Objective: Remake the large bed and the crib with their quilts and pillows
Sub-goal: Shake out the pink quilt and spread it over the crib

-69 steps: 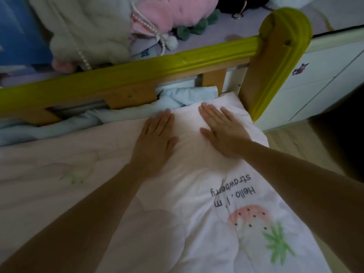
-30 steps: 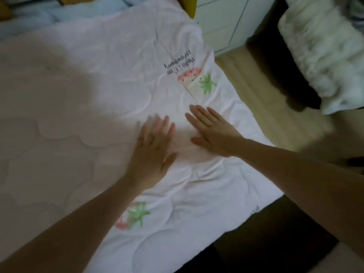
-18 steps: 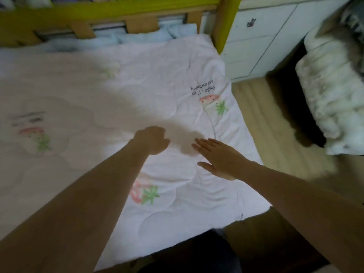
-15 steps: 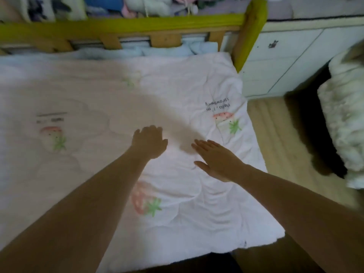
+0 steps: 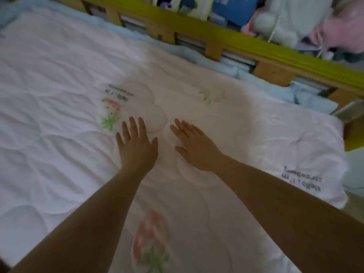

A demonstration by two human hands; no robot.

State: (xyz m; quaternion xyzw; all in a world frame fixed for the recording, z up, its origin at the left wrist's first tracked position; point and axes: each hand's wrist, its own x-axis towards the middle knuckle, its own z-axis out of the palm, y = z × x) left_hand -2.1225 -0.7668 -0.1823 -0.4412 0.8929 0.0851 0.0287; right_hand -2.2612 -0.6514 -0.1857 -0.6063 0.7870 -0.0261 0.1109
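Nearest, a blurred strawberry print [image 5: 151, 243] sits low on the white quilt [image 5: 59, 154], which lies spread flat over the crib mattress. Both bare forearms reach out over it — the left hand [image 5: 136, 146] palm down, fingers straight and slightly fanned, the right hand [image 5: 195, 146] flat beside it, fingers together; neither grips anything. Just past the left fingertips is a second strawberry [image 5: 110, 113] with upside-down lettering. Beyond, pale blue bedding [image 5: 256, 79] bunches along the wooden rail [image 5: 246, 46] with its yellow-green top — plush toys [image 5: 325, 22] behind it
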